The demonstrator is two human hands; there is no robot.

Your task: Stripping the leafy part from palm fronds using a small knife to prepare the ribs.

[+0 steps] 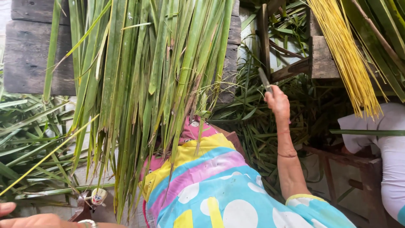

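Knife (265,80) sits in the right hand (277,102)'s closed grip, arm outstretched; left hand (25,219)'s grip unclear at the frame edge.

Bright striped, polka-dotted garment; thin wrist band; yellow-edged short sleeve.

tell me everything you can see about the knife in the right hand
The knife shows only as a thin, flat grey blade, dull like metal, pointing up and slightly left from the right hand. Its handle is hidden inside the closed fist. The blade stands over a heap of cut green leaves, its tip near a dark wooden post; whether it touches either is unclear.
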